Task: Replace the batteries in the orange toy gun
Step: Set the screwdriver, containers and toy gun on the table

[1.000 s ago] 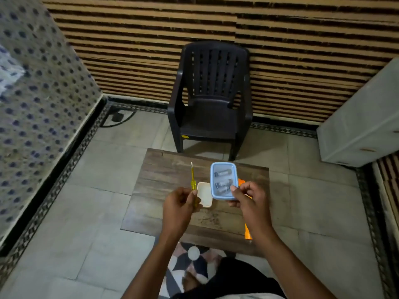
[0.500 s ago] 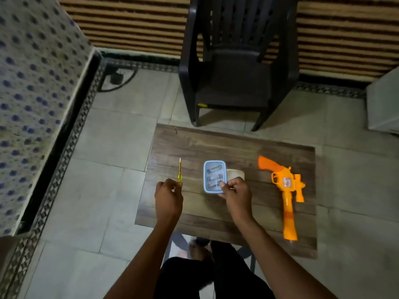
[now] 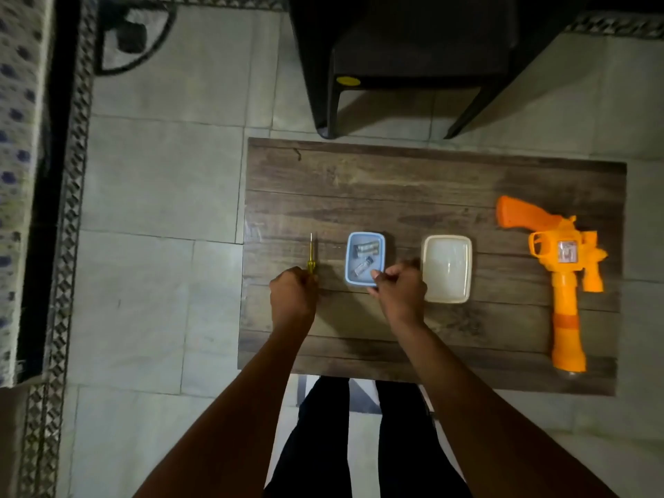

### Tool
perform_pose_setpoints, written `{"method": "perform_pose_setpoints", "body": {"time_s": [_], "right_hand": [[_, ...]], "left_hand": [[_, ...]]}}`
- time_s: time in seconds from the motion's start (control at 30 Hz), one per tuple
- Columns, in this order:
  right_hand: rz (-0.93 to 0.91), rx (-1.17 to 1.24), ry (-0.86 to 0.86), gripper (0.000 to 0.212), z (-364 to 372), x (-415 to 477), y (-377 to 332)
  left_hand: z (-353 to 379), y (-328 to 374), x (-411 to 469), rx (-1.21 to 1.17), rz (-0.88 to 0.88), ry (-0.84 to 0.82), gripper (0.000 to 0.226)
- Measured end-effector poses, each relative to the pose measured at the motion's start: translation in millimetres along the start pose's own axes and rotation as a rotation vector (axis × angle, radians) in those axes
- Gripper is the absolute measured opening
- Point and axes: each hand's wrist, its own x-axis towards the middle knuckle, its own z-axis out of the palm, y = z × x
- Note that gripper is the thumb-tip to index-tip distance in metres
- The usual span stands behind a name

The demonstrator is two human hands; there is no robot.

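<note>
Since the frame half a second earlier, the white lid (image 3: 447, 268), then half hidden behind the box, was brought fully into sight and lay flat and apart from the box on its right side. The left hand (image 3: 293, 296) was closed in a fist around the handle of the yellow screwdriver (image 3: 311, 257), whose shaft was pointed away from the body, low over the table (image 3: 395, 181). The right hand (image 3: 397, 289) was curled, with the near rim of the blue container (image 3: 365, 258) pinched between thumb and fingers. Whether the container was fully set down could not be told.

Inside it, loose batteries (image 3: 366, 249) were seen, two at the far end and one nearer. The orange toy gun (image 3: 560, 274) was laid well apart at the right end of the table, grip away and muzzle close to the near edge, touched by neither hand.

Risk was judged as follows. If the container were released while tilted, it could be tipped by the rim pinch and the batteries sent rolling across the boards and off the edge. Were the right arm swept toward the gun, the lid could be knocked, or the muzzle nudged over the edge. In the dim light, any small screw removed from the gun could easily be lost.
</note>
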Motion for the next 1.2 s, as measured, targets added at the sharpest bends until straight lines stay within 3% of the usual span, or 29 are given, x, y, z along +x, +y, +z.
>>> {"method": "perform_pose_setpoints", "body": {"time_s": [0.2,0.4,0.63,0.83,1.03,1.2], "right_hand": [[0.011,-0.039,0.015,0.031,8,-2,8],[-0.01,-0.11,0.016,0.011,6,-2,11],[-0.047,-0.202,-0.027,0.023,-20,-41,8],[-0.078,0.02,0.059,0.023,-81,-106,-18],[-0.192,0.366,0.183,0.016,-188,-184,-47],[-0.318,0.554,0.303,0.012,-290,-239,-38]], "left_hand": [[0,2,7,-0.103,-0.016,-0.01,0.022],[-3,4,1,-0.163,0.029,-0.036,0.024],[-22,7,-14,-0.115,0.016,-0.079,0.039],[-63,57,-83,-0.295,0.126,-0.001,0.029],[-108,136,-204,-0.526,0.272,-0.006,0.017],[-104,193,-295,-0.597,0.458,-0.066,0.011]]}}
